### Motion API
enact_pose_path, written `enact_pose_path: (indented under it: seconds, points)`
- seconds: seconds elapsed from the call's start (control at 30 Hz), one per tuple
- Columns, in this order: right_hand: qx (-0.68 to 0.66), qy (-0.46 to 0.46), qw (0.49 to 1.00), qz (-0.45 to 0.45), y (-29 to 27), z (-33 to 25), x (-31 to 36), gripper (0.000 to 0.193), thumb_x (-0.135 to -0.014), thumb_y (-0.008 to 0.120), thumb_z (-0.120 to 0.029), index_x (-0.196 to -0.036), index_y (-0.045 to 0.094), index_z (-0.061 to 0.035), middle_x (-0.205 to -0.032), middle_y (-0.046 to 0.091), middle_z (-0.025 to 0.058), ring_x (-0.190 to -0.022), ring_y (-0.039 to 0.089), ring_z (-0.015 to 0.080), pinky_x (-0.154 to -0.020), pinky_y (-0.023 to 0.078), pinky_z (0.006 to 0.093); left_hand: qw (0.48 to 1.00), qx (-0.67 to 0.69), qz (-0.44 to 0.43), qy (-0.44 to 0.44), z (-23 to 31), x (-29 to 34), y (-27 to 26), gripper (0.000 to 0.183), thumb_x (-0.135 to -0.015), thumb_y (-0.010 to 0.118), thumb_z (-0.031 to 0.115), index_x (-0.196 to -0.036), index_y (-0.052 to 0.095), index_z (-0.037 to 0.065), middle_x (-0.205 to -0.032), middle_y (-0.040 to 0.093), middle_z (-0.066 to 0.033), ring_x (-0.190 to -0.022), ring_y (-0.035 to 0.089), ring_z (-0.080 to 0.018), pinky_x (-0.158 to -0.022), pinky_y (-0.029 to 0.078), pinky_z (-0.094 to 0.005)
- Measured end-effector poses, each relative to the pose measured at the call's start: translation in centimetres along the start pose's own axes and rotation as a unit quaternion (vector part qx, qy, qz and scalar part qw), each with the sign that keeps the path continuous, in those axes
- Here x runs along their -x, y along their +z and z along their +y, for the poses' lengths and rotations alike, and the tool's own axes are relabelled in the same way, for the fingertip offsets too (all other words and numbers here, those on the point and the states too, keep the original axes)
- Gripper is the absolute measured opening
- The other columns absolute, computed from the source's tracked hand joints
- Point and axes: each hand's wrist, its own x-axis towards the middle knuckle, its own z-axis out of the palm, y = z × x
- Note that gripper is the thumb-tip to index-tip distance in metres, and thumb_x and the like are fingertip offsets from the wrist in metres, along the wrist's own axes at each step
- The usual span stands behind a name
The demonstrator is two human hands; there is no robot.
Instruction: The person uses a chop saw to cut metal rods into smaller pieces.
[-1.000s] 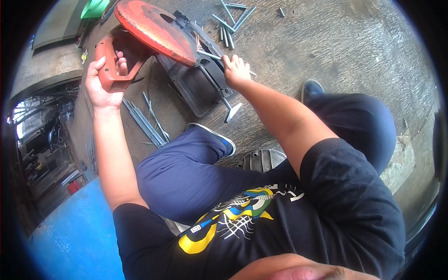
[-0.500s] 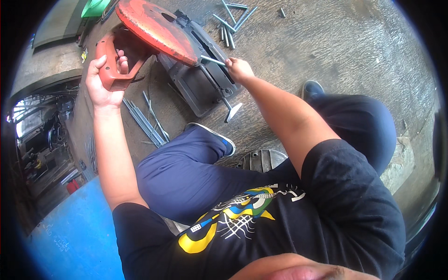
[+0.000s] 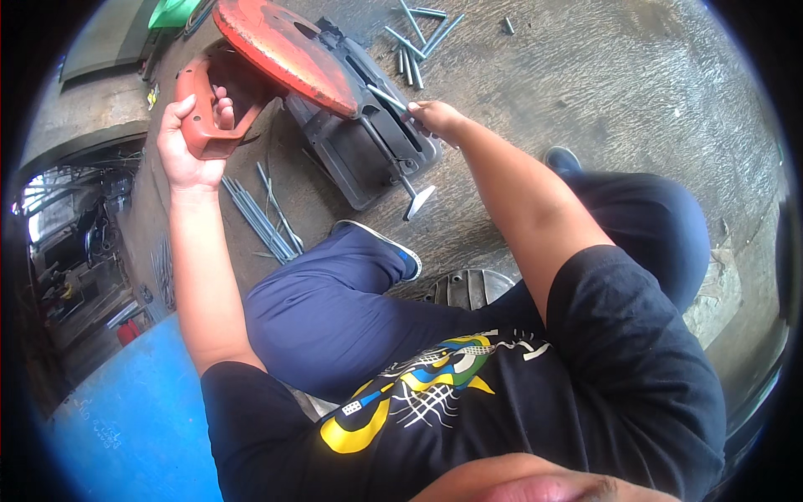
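Note:
My left hand is wrapped round the orange handle of a chop saw, thumb on its near side. The saw's worn red blade guard tilts over a dark grey base. A clamp screw with a pale T-shaped handle sticks out from the base toward me. To the right of the base my right hand pinches the end of a thin metal rod. That rod reaches left across the base, close to the guard's lower edge. The blade under the guard is hidden.
Several short cut rods lie in a pile beyond the saw, with one small piece apart. Longer rods lie left of the base. A ribbed metal disc sits near my legs. A blue sheet is at lower left.
My right hand has shifted slightly right, and the rod in it now slants more steeply. My left hand stays on the saw handle, almost unmoved.

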Motion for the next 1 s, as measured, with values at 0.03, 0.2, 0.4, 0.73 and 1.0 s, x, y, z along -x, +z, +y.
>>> enact_pose_path:
  seconds: [0.03, 0.2, 0.4, 0.73, 1.0]
  points:
    - [0.014, 0.002, 1.000, -0.016, -0.1, -0.3, 0.0, 0.037, -0.097, 0.043, -0.037, -0.091, 0.065, -0.0081, -0.066, 0.052, 0.0006, -0.054, 0.044, 0.0111, -0.051, 0.036, 0.0273, 1.000, 0.000, 0.000, 0.000, 0.0, 0.0, -0.1, 0.053, -0.085, 0.051, 0.016, -0.130, 0.036, -0.008, -0.107, 0.052, -0.0206, -0.088, 0.058, -0.0231, -0.076, 0.056, -0.0290]
    - [0.028, 0.013, 0.998, -0.045, 0.1, -0.1, -0.7, 0.040, -0.097, 0.044, -0.042, -0.091, 0.066, -0.0097, -0.061, 0.048, -0.0022, -0.055, 0.041, 0.0096, -0.049, 0.032, 0.0264, 1.000, -0.002, 0.006, -0.002, 0.0, 0.0, 0.2, 0.053, -0.085, 0.050, 0.016, -0.130, 0.036, -0.008, -0.108, 0.052, -0.0212, -0.089, 0.058, -0.0235, -0.076, 0.056, -0.0291]
    - [0.045, -0.025, 0.999, -0.008, 0.9, 0.1, -1.8, 0.039, -0.096, 0.046, -0.041, -0.090, 0.066, -0.0084, -0.066, 0.048, -0.0022, -0.060, 0.041, 0.0096, -0.056, 0.035, 0.0255, 1.000, 0.021, -0.014, -0.015, 0.1, 0.0, -0.4, 0.045, -0.084, 0.054, 0.018, -0.121, 0.044, -0.006, -0.102, 0.057, -0.0176, -0.087, 0.060, -0.0251, -0.077, 0.056, -0.0329]
    - [0.050, -0.069, 0.996, 0.027, 0.4, 1.1, -2.8, 0.033, -0.094, 0.053, -0.037, -0.091, 0.065, -0.0072, -0.078, 0.056, 0.0011, -0.073, 0.047, 0.0118, -0.069, 0.041, 0.0282, 1.000, 0.012, -0.010, -0.011, 0.1, -0.2, -0.1, 0.045, -0.084, 0.054, 0.018, -0.121, 0.045, -0.006, -0.102, 0.057, -0.0173, -0.087, 0.060, -0.0249, -0.077, 0.056, -0.0325]
    - [0.308, -0.028, 0.942, 0.129, -2.3, -4.1, -1.4, 0.034, -0.092, 0.051, -0.047, -0.110, 0.065, -0.0223, -0.110, 0.065, 0.0041, -0.109, 0.057, 0.0227, -0.101, 0.028, 0.0518, 1.000, 0.021, -0.012, -0.015, 0.1, -0.1, -0.1, 0.045, -0.084, 0.054, 0.018, -0.119, 0.044, -0.008, -0.102, 0.056, -0.0172, -0.087, 0.060, -0.0244, -0.078, 0.056, -0.0326]
